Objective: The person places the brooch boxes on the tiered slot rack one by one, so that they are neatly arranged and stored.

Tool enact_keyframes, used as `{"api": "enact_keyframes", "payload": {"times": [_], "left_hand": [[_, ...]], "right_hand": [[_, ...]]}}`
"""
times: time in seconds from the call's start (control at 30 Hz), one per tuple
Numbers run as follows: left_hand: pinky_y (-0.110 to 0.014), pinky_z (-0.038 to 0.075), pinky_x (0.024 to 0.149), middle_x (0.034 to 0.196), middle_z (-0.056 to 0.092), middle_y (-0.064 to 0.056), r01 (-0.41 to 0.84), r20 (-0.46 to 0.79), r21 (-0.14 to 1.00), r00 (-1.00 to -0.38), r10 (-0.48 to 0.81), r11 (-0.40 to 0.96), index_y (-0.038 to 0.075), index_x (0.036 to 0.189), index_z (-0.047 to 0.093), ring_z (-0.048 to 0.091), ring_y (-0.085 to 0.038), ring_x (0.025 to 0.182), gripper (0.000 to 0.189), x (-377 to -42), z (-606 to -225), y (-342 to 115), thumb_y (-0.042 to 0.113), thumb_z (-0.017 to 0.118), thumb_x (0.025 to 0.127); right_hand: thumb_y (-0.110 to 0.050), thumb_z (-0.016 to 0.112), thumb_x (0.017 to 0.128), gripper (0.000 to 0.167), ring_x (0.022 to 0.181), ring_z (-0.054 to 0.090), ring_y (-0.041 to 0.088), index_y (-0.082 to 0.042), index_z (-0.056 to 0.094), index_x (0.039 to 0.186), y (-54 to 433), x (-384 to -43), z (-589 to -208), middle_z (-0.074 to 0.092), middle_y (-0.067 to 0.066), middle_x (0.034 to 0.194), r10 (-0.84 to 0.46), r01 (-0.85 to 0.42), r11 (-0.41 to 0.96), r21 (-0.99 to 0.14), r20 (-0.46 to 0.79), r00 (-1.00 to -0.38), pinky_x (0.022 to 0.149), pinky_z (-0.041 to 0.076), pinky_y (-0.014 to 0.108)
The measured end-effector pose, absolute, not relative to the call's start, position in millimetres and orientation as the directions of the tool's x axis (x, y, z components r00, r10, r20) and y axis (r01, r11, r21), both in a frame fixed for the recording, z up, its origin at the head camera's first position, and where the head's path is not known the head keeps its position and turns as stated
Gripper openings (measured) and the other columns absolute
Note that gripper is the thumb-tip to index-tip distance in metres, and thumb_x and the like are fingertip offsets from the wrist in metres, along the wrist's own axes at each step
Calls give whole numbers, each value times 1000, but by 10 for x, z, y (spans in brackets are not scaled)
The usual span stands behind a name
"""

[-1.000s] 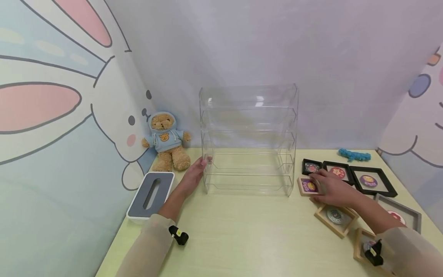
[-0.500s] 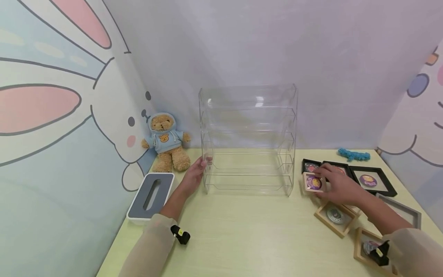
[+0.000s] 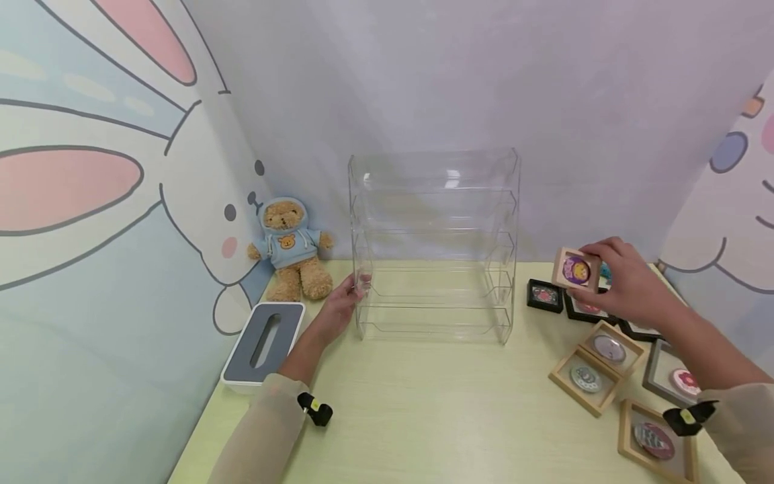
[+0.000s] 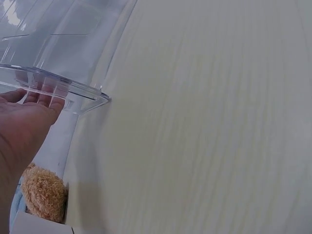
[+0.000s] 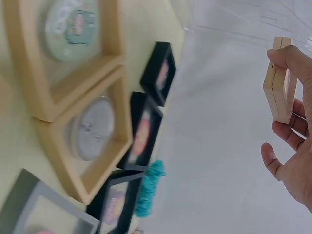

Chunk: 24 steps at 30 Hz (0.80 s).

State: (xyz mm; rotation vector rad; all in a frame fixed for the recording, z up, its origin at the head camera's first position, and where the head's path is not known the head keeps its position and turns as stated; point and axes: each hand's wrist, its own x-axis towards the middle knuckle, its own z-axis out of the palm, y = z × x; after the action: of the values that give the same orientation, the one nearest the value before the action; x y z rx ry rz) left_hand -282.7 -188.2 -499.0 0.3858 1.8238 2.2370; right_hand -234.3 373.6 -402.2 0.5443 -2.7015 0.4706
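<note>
My right hand (image 3: 629,286) pinches a small light-wood frame (image 3: 576,269) between thumb and fingers. The frame is raised above the table, its purple-and-yellow badge facing the head camera. In the right wrist view the same wooden frame (image 5: 280,80) shows edge-on, two layers thick, with the thumb on one edge and fingertips on the opposite one. A clear acrylic rack (image 3: 435,312) with several tiers stands mid-table. My left hand (image 3: 340,306) holds its left side low down. Through the clear plastic, the left fingers (image 4: 45,97) show at the rack's side in the left wrist view.
Below the raised frame lie black frames (image 3: 544,296), two adjoining wooden frames (image 3: 583,380), a grey frame (image 3: 671,373) and another wooden frame (image 3: 658,440). A teddy bear (image 3: 293,249) and a tissue box (image 3: 263,343) are at the left. A blue fuzzy item (image 5: 150,187) lies behind the frames.
My right hand has lifted the small wooden frame off the table and moved it up and right, tilting its face towards the head camera. The left hand stays at the rack's side.
</note>
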Motion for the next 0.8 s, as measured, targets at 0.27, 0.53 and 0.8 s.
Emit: {"api": "enact_keyframes", "payload": {"times": [0.27, 0.53, 0.8], "left_hand": [[-39, 27, 119, 136, 52, -6, -18, 35, 988, -939, 343, -151, -11, 162, 33, 41, -23, 136, 63, -2862, -4957, -1893, 1, 51, 103], [-34, 34, 111, 131, 55, -4, -22, 36, 987, -935, 353, -158, -7, 156, 42, 46, -20, 129, 56, -2883, -4985, -1931, 0, 54, 101], [-32, 35, 110, 131, 57, -2, -18, 44, 987, -927, 373, -161, -6, 155, 42, 47, -18, 127, 56, -2894, -4992, -1947, 0, 55, 101]], "right_hand": [[-19, 101, 74, 86, 112, 50, 40, 5, 58, 145, 3666, -2395, -3741, 54, 24, 135, -297, -436, 861, -260, 439, -848, 86, 41, 34], [-8, 102, 66, 91, 116, 48, 45, 7, 59, 144, 3517, -2499, -3481, 53, 29, 137, -315, -501, 836, -224, 550, -773, 89, 34, 39], [-8, 101, 63, 95, 119, 47, 50, 7, 58, 146, 3231, -2609, -3073, 52, 33, 138, -353, -569, 814, -120, 675, -648, 92, 35, 65]]}}
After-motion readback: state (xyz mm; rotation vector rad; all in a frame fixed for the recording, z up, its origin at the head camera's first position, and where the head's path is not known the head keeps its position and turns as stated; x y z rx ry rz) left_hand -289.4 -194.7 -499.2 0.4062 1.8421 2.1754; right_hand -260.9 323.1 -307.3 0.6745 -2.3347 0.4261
